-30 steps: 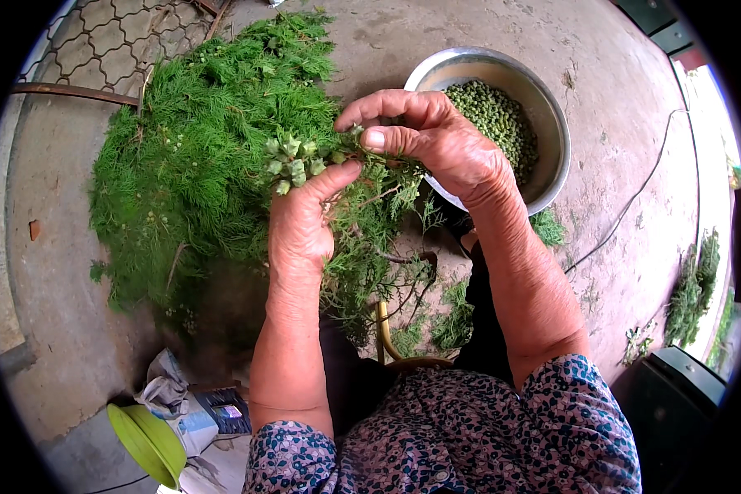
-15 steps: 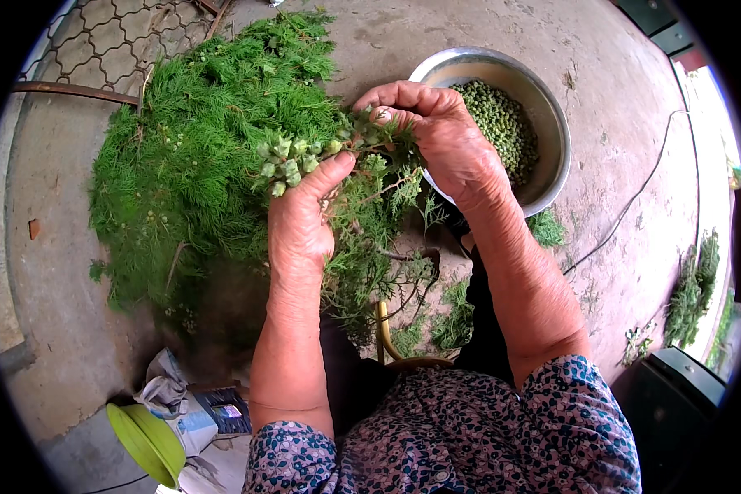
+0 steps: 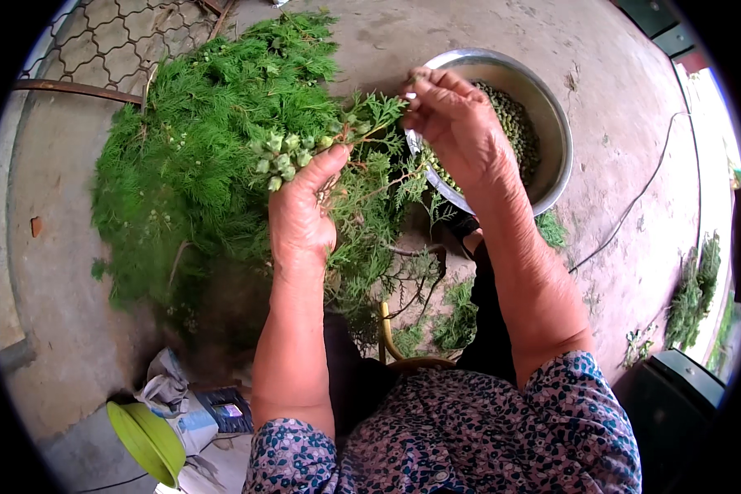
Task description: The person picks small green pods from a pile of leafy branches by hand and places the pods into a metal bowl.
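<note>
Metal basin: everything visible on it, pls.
Round, silvery basin, metal by its look, with a shiny rim and sloping walls. It stands upright on the grey floor, right of the greenery pile, partly filled with small green pieces. The right hand hides part of its left side; contact can't be told. Underside hidden.

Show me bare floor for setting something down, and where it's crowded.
Mostly bare: floor between the metal bowl and dark cable, and left of the branch pile, save a reddish fragment. Crowded: between the left hand and the bowl, where sprigs spread, and lower left, around the lime-green basin and bags.
</note>
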Motion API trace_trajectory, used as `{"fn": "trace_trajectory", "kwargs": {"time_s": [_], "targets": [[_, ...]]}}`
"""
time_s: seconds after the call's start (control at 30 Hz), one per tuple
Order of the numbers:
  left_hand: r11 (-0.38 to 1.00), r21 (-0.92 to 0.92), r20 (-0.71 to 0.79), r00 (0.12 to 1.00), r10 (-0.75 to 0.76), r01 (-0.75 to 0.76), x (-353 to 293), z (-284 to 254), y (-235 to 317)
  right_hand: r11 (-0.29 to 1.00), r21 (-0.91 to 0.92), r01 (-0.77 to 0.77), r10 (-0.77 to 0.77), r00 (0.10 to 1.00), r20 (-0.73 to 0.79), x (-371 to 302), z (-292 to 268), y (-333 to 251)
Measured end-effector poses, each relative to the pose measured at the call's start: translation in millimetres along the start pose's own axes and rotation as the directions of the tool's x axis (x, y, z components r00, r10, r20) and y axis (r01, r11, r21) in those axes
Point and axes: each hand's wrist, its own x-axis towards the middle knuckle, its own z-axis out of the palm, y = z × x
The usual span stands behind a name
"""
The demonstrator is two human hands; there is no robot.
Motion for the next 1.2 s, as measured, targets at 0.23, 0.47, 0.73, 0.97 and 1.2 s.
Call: {"fn": "trace_trajectory", "kwargs": {"time_s": [0.23, 0.47, 0.73, 0.97, 1.2], "targets": [[0.998, -0.018, 0.065, 0.996, -0.062, 0.063, -5, 4, 5, 0.974, -0.04, -0.225, 0.227, 0.972, 0.056, 0, 3, 14], [0.992, -0.02, 0.073, 0.989, -0.125, 0.127, 3, -2, 4, 0.923, -0.309, -0.23, 0.297, 0.937, 0.187, -9, 11, 7], [0.999, -0.025, 0.067, 0.997, -0.029, 0.031, -5, 6, 8, 0.826, -0.533, -0.186, 0.255, 0.965, 0.058, -13, 21, 4], [0.998, -0.026, 0.075, 0.996, -0.048, 0.05, 0, 3, 1, 0.685, -0.718, 0.126, -0.171, 0.985, 0.009, -16, 22, 17], [0.998, -0.044, 0.018, 0.999, -0.039, 0.039, -1, -7, 4, 0.889, -0.44, 0.13, -0.203, 0.971, -0.123, 7, -10, -12]]}}
